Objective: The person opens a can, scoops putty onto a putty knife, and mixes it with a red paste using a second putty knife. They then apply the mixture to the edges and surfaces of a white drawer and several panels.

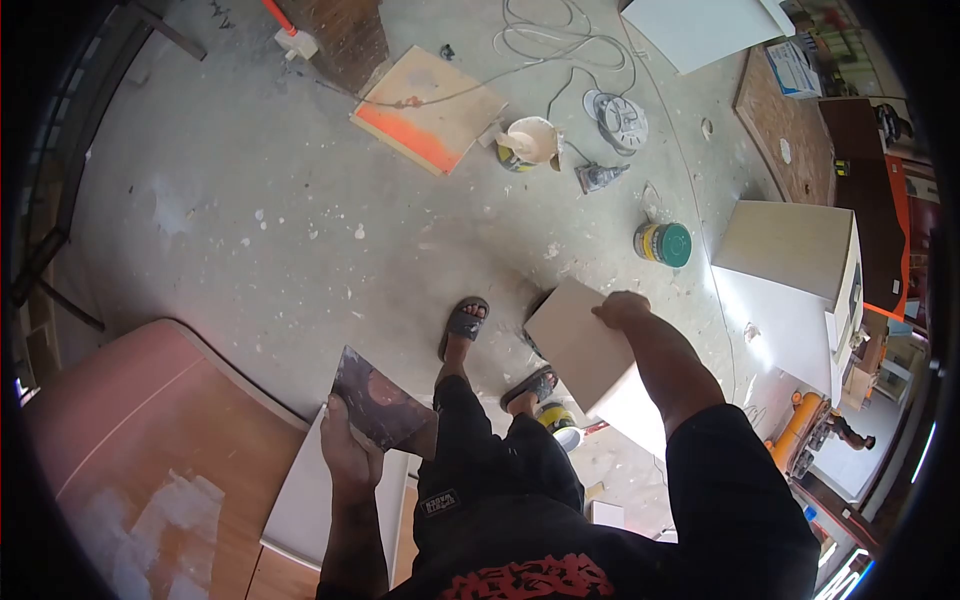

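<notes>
My left hand (352,448) is closed around the edge of a dark, thin square sheet (383,402) with a reddish patch; it looks like sandpaper, but I cannot be sure. Below that hand lies a white panel (300,505). On the other side, my right hand (624,311) has its fingers curled over the upper edge of a white box-shaped piece (577,340), which stands beside my right foot. A yellow-and-black can (556,416) sits between my leg and this piece.
A large curved pinkish-brown panel (150,400) lies at left. Ahead on the floor are an orange-stained board (425,112), an open bucket (530,143), a corded power tool (600,177) and a green-lidded can (663,244). White cabinet pieces (785,250) stand at right; a person (850,432) is farther back.
</notes>
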Available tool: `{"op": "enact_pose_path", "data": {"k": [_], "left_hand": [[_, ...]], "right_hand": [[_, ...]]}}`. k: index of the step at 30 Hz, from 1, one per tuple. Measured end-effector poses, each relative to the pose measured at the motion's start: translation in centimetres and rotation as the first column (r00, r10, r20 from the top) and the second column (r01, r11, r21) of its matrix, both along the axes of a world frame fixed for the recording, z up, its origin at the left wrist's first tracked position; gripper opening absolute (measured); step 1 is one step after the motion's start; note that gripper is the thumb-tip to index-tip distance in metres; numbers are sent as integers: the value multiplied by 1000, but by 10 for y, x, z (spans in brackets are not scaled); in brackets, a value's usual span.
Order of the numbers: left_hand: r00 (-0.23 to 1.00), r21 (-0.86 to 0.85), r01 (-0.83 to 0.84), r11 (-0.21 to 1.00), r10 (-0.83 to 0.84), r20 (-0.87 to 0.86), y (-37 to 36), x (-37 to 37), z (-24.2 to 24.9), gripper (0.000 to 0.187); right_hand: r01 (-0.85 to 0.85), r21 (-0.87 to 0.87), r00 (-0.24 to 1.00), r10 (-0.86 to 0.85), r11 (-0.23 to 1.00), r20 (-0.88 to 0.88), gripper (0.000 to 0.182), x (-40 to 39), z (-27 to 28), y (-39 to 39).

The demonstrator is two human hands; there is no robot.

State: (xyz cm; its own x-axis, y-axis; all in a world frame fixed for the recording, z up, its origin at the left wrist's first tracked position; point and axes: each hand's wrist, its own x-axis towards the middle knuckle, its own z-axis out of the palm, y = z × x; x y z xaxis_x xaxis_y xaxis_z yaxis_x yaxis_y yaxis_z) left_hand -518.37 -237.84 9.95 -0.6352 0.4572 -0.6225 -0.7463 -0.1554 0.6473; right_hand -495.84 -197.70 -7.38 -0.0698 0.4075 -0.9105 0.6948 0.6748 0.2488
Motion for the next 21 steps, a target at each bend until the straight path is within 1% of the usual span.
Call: {"op": "enact_pose_path", "data": {"k": [1, 2, 4, 6, 7, 9, 10, 11, 12, 13, 15, 17, 18, 21], "left_hand": [[994, -54, 37, 998, -42, -100, 0, -3, -5, 45], [977, -116, 74, 990, -95, -191, -5, -4, -13, 45], [976, -100, 98, 990, -116, -184, 9, -8, -7, 45], [996, 40, 79, 996, -80, 27, 34, -14, 9, 45], [993, 70, 110, 991, -113, 35, 42, -15, 12, 47], [983, 122, 168, 978, -176, 53, 53, -16, 17, 50], [976, 159, 201, 967, -212, 53, 58, -17, 17, 50], [974, 160, 212, 964, -223, 52, 64, -15, 18, 50], [971, 158, 225, 961, -236, 49, 74, -14, 20, 49], [968, 159, 238, 958, -247, 42, 84, -12, 21, 49], [955, 201, 278, 939, -293, 46, 99, 1, 26, 48], [944, 256, 305, 917, -327, 46, 112, 14, 31, 47], [938, 285, 317, 904, -343, 45, 117, 21, 33, 46], [911, 380, 383, 842, -412, -7, 127, 47, 51, 46]], "right_hand": [[-1, 23, 1000, 1, 1000, -7, 62, -3, 8, 0], [24, -23, 1000, -23, 999, 15, 63, -2, 20, 1], [87, -95, 994, -81, 992, 68, 63, 7, 58, 7], [154, -59, 985, -148, 986, 94, 61, 41, 91, 14], [185, -33, 978, -181, 982, 103, 60, 62, 107, 20], [195, 52, 980, -193, 979, -39, 65, 130, 136, 28], [236, 20, 960, -230, 971, -160, 70, 168, 154, 38], [276, -25, 922, -273, 961, -273, 75, 207, 170, 42], [284, 30, 895, -254, 958, -366, 73, 233, 196, 40], [295, 89, 860, -224, 951, -458, 72, 244, 235, 37], [457, 261, 819, -288, 850, -497, 74, 224, 313, 9], [559, 280, 789, -398, 780, -468, 73, 217, 352, -4], [607, 287, 767, -451, 741, -456, 73, 220, 359, -11], [765, 284, 541, -337, 578, -771, 68, 249, 333, -38]]}}
